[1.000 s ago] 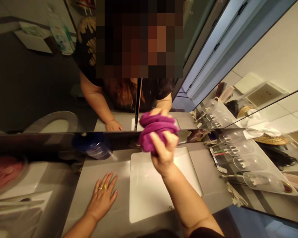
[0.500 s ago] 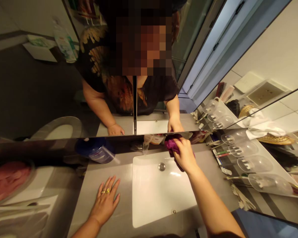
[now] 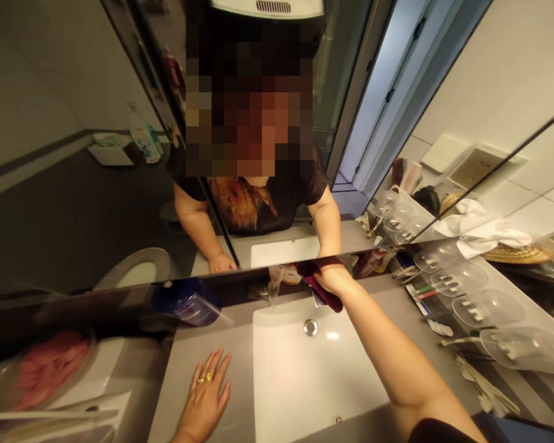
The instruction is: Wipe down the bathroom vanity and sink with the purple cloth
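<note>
My right hand [image 3: 336, 280] reaches past the far edge of the white sink [image 3: 277, 369], closed on a dark purple cloth [image 3: 329, 296]. The cloth hangs over the spot behind the sink, under the mirror's lower edge, and its far part is hidden by the mirror. My left hand [image 3: 206, 391], with a gold ring, lies flat on the grey countertop [image 3: 233, 344] left of the sink, fingers spread. Beside the cloth stand a clear plastic item [image 3: 275, 286] and a white-labelled container [image 3: 290, 275].
A large blue bottle [image 3: 189, 303] stands at the counter's back left. The mirror [image 3: 277, 209] overhangs the back. On the right wall are clear cups [image 3: 489, 306] with toothbrushes below them and a pale glove [image 3: 486, 387]. A pink cloth [image 3: 53, 369] lies in a basin at left.
My right hand has pushed farther back under the mirror with the purple cloth, so less of both shows. My left hand stays flat on the counter. The view has shifted.
</note>
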`<state>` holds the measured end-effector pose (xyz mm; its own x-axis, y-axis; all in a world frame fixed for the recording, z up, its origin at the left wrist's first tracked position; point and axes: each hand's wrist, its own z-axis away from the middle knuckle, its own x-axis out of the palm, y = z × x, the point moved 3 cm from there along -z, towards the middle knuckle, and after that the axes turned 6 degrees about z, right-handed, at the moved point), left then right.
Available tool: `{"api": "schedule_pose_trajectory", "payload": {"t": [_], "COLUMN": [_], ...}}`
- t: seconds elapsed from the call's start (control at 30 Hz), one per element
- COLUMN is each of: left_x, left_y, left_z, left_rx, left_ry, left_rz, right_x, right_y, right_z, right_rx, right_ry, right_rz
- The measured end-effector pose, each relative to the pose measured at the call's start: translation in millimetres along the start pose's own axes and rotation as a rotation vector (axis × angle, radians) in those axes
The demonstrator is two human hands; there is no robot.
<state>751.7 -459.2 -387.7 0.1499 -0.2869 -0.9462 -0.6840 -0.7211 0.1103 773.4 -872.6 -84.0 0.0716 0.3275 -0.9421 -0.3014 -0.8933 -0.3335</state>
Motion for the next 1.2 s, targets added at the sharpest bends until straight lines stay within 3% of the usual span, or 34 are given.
{"api": "schedule_pose_trajectory", "payload": {"t": [0.07, 0.13, 0.2, 0.23, 0.3, 0.37, 0.43, 0.57, 0.77, 0.87, 0.93, 1.1, 1.2], "left_x": [-0.3, 0.3, 1.6, 2.1, 2.4, 1.0, -1.7, -7.1, -6.9, -5.6, -5.8, -8.3, -9.7], "left_y": [-1.1, -2.4, -3.6, -4.0, -4.0, -3.2, -1.5, 2.7, 4.2, 5.2, 6.5, 8.6, 8.8], "left_z": [0.4, 1.2, 2.4, 2.9, 3.6, 3.3, 2.2, -0.3, -0.5, -0.6, -0.6, -0.5, -1.0], "left_rx": [-0.005, -0.015, -0.023, -0.024, -0.016, -0.007, -0.006, -0.009, -0.032, -0.050, -0.053, -0.053, -0.049], "left_ry": [-0.010, -0.027, -0.046, -0.052, -0.051, -0.044, -0.042, -0.064, -0.107, -0.114, -0.107, -0.087, -0.090], "left_rz": [-0.011, -0.020, -0.025, -0.027, -0.033, -0.032, -0.017, 0.006, 0.022, 0.038, 0.056, 0.058, 0.051], "right_x": [-3.6, 1.3, 8.5, 11.4, 15.6, 22.4, 34.6, 57.7, 86.0, 112.8, 133.9, 180.7, 196.0], "right_y": [4.9, 14.2, 31.6, 42.5, 64.1, 77.8, 79.7, 70.8, 71.1, 58.5, 38.2, -21.0, -40.9], "right_z": [27.9, 62.7, 91.9, 100.2, 102.1, 90.5, 75.6, 77.6, 142.5, 142.5, 130.3, 86.6, 52.8], "right_rx": [-0.221, -0.491, -0.611, -0.595, -0.470, -0.334, -0.266, -0.265, -0.367, -0.257, -0.256, -0.451, -0.438], "right_ry": [-0.013, -0.114, -0.194, -0.184, -0.046, 0.104, 0.143, 0.066, -0.135, -0.042, 0.002, -0.115, -0.170], "right_rz": [0.042, 0.045, -0.045, -0.107, -0.190, -0.191, -0.155, -0.112, -0.270, -0.260, -0.183, 0.036, 0.116]}}
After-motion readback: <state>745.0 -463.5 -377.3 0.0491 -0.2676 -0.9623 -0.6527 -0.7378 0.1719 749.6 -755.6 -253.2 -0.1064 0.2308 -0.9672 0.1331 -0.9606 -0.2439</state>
